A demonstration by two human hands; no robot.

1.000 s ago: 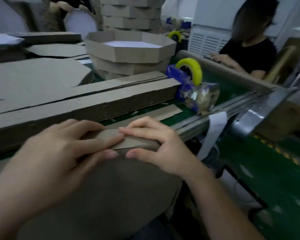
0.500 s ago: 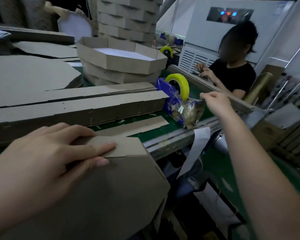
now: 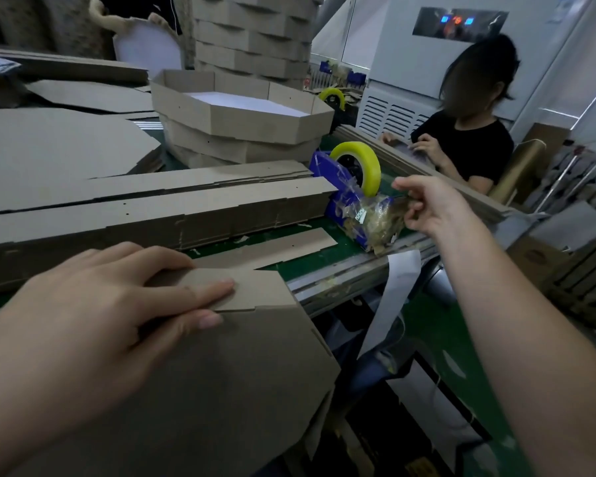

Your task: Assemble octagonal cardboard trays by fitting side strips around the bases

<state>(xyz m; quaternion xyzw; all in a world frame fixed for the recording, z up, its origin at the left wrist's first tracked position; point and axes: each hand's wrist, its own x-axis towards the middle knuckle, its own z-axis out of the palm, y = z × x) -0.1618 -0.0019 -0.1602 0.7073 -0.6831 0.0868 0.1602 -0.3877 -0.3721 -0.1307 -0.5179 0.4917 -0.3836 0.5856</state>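
Head view. Left hand (image 3: 111, 315), grip released, flat on brown cardboard side strip (image 3: 255, 287) over brown octagonal cardboard base (image 3: 227, 390) at green worktop (image 3: 319, 259) edge. Right hand (image 3: 427, 204) at blue tape dispenser (image 3: 338, 204); grip unclear. Joint judged untaped; finished cardboard trays (image 3: 241, 132) stacked behind.

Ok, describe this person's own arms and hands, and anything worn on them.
The left hand and right hand are bare, with no gloves, rings or watch in view. The fingers have short nails that look unpainted. The left forearm and right forearm are uncovered to the frame's edge, and no sleeve shows.
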